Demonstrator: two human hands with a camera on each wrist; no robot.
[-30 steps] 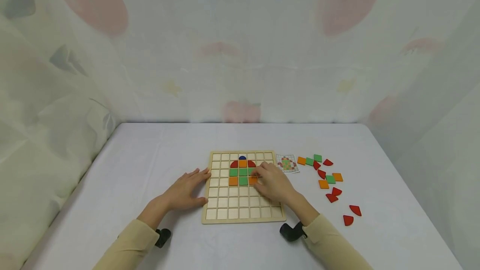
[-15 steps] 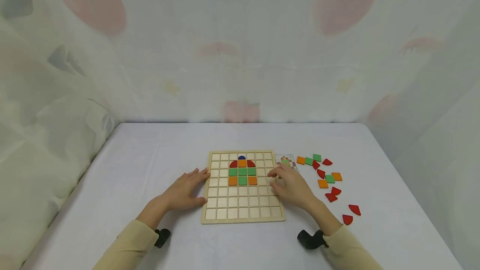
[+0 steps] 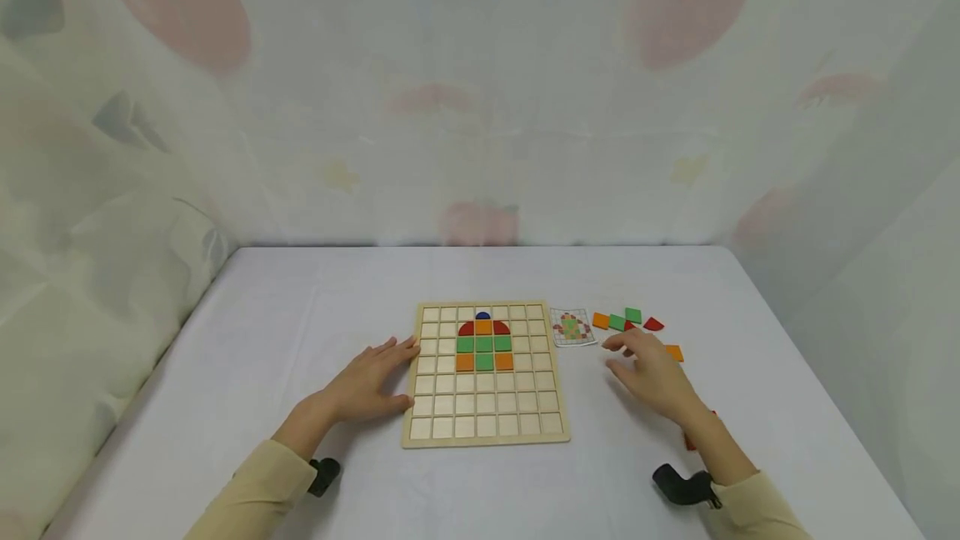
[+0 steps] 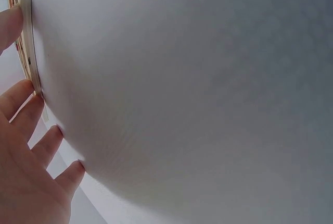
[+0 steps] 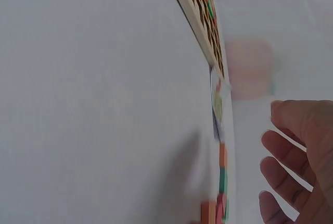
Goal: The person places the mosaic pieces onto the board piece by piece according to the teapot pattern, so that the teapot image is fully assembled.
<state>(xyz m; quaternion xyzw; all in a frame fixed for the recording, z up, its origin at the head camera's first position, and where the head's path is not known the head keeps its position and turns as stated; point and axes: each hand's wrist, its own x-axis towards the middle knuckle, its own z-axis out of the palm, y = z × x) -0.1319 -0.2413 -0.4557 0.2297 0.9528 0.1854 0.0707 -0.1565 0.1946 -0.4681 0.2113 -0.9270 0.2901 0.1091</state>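
Note:
A wooden grid board (image 3: 487, 442) lies flat on the white table. In its upper middle sit colored tiles: a blue piece (image 3: 483, 316), red quarter-rounds at either side of an orange square (image 3: 483, 327), a row of green squares (image 3: 483, 344), then orange, green and orange. My left hand (image 3: 369, 382) rests at the board's left edge, thumb and fingertips touching the frame; the left wrist view shows the fingers (image 4: 49, 146) spread. To the board's right, my right hand (image 3: 651, 373) hovers over the table with loosely bent fingers and nothing between them, covering some loose tiles.
A printed pattern card (image 3: 573, 327) lies against the board's upper right edge. Beyond it are loose tiles: an orange square (image 3: 601, 321), green squares (image 3: 633, 315), a red quarter-round (image 3: 654, 324) and another orange square (image 3: 675, 352). More red shows beside the right wrist. A patterned curtain (image 3: 480, 107) stands behind the table.
My right hand has moved off the board to the right, over the loose tiles. The orange tile it was touching stays in its cell. My left hand stays at the board's edge.

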